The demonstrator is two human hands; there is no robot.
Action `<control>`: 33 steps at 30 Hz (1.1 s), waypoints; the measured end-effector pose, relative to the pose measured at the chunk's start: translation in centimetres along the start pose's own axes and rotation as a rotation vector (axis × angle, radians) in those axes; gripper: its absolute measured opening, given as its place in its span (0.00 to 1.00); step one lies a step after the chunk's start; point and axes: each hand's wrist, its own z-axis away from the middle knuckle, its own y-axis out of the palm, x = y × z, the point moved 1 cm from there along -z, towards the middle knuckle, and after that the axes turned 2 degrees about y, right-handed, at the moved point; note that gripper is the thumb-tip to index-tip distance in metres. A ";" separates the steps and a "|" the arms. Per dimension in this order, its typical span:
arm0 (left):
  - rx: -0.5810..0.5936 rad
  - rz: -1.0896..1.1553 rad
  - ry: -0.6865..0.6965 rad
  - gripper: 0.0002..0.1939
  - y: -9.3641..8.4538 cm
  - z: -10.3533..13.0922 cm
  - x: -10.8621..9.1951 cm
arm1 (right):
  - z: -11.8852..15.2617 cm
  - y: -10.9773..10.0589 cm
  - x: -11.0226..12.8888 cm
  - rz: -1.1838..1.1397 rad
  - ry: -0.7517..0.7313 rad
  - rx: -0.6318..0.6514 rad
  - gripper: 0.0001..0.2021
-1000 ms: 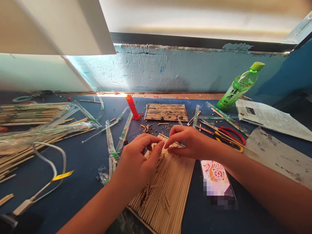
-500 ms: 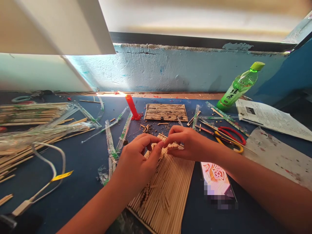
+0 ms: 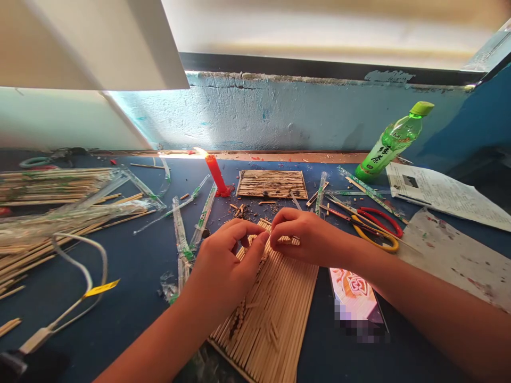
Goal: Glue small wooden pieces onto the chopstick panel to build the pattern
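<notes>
A flat panel of wooden sticks [image 3: 285, 314] laid side by side lies at a slant in front of me. Over its far end, my left hand [image 3: 233, 255] is closed, thumb and forefinger pinched together; whatever sits between them is hidden. Close beside it, my right hand [image 3: 305, 234] has curled fingers, also pinching something too small to make out. Rows of short stick pieces [image 3: 239, 314] stand along the panel's left part, and more show under the right fingers. A few loose cut pieces [image 3: 272, 332] rest on the panel.
A lit red candle [image 3: 215, 175] stands beyond my hands, beside a smaller stick panel [image 3: 271, 184]. Scissors [image 3: 379, 229], a phone [image 3: 355, 298], papers [image 3: 451, 197] and a tilted green tea bottle [image 3: 389, 143] are at right. Stick bundles [image 3: 51, 186] and a white cable [image 3: 106, 266] lie left.
My right hand has shifted slightly right and down, its fingertips drawing a little away from the left ones. The left hand stays nearly still. The candle flame has changed shape.
</notes>
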 end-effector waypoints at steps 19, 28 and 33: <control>0.005 0.061 0.004 0.08 0.1 0.0 0.1 | 0.1 -2.0 0.3 0.093 0.045 0.018 0.07; 0.008 0.045 0.026 0.08 0.0 -0.1 -0.1 | 0.1 -0.7 0.1 0.080 -0.074 0.003 0.05; -0.009 0.036 0.034 0.08 -0.1 -0.1 -0.1 | 0.1 -1.3 0.6 0.058 -0.057 -0.021 0.06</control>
